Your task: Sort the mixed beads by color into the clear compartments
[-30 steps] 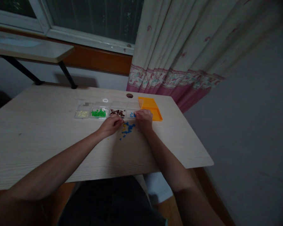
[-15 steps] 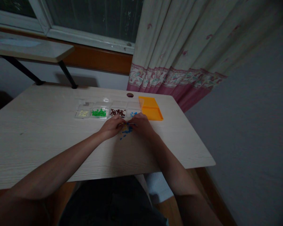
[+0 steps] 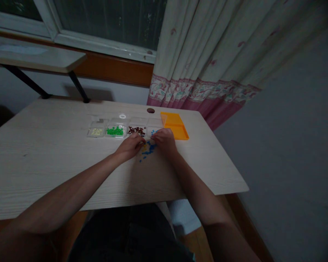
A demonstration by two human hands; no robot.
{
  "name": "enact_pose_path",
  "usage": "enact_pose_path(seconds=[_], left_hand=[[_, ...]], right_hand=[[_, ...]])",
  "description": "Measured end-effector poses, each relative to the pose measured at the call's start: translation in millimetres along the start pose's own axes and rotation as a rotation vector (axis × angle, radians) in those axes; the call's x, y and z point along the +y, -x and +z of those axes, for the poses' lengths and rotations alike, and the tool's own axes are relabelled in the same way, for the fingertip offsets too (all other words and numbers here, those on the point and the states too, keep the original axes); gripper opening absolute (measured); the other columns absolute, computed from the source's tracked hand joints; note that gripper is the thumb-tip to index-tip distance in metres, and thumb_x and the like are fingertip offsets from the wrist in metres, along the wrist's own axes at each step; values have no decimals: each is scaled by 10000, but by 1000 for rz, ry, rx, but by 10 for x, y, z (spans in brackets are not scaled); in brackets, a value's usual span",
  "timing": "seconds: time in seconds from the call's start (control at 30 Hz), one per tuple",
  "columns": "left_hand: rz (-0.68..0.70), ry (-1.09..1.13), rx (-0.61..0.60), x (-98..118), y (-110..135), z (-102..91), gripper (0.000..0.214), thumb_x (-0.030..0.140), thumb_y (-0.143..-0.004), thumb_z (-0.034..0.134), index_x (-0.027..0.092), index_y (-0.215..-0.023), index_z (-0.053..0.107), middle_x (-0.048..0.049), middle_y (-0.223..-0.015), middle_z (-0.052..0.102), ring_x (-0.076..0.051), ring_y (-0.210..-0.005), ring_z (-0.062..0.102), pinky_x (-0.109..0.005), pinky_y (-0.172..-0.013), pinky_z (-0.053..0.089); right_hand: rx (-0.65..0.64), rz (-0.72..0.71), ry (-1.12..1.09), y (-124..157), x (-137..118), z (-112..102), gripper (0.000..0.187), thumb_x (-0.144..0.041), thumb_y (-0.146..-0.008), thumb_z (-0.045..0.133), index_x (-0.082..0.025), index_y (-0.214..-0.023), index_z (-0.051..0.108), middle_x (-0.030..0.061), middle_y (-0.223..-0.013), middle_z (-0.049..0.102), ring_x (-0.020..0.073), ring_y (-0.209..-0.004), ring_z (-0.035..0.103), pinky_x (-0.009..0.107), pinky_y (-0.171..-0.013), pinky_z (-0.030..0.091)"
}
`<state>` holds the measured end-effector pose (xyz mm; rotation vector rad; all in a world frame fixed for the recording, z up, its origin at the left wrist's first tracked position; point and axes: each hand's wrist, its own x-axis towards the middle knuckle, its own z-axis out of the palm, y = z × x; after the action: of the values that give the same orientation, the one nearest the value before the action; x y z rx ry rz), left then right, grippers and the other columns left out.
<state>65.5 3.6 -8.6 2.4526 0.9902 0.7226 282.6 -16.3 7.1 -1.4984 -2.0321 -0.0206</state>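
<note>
A loose heap of small blue and yellow beads (image 3: 147, 149) lies on the pale wooden table (image 3: 57, 160). My left hand (image 3: 130, 145) rests at the heap's left edge, fingers curled and pinched together. My right hand (image 3: 165, 140) sits at the heap's upper right, fingers bent in a pinch by the compartment with blue beads (image 3: 153, 131). What either pinch holds is too small to see. Behind the hands stands a clear divided box (image 3: 120, 127) holding cream beads (image 3: 96, 132), green beads (image 3: 114, 131) and brown beads (image 3: 136, 130).
An orange tray (image 3: 174, 125) lies to the right of the clear box. A cable hole (image 3: 150, 110) is near the table's back edge. A curtain (image 3: 207, 62) hangs behind the table; a second table (image 3: 30, 58) stands under the window at the left.
My right hand dropped from the blue compartment onto the heap, then came back up toward that compartment. My left hand has stayed at the heap's left edge.
</note>
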Motion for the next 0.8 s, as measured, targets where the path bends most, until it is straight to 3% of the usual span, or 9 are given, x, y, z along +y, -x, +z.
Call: enact_pose_path(seconds=[0.1,0.27,0.53,0.8], left_hand=[[-12,1,-16,25,-4,-4,221,188,-864,524,207,-1036,661,-63,-967,537,-185,-874,562,-305,-790,477],[-30,-2,-26,48,-4,-4,205,211,-873,525,207,-1031,654,-60,-954,529,-181,-843,566,-305,-777,473],[-38,-40,-27,45,-11,4,174,219,-878,517,213,-1008,633,-54,-967,545,-178,-829,576,-303,-774,469],[-80,-158,-55,103,-38,24,173,228,-891,511,207,-1026,618,-72,-1027,583,-218,-944,595,-323,-816,470]], right_hand=[[197,136,26,-6,45,51,128,-303,-881,634,-239,-859,743,45,-940,664,206,-967,527,374,-894,378],[283,241,60,-30,112,153,159,-310,-885,619,-243,-804,739,53,-949,664,228,-978,513,392,-892,369],[256,240,65,-41,115,191,167,-290,-904,596,-231,-898,752,59,-961,685,215,-967,528,368,-888,372],[188,190,39,-1,-15,126,237,-342,-942,545,-205,-936,738,66,-989,685,201,-959,529,337,-886,368]])
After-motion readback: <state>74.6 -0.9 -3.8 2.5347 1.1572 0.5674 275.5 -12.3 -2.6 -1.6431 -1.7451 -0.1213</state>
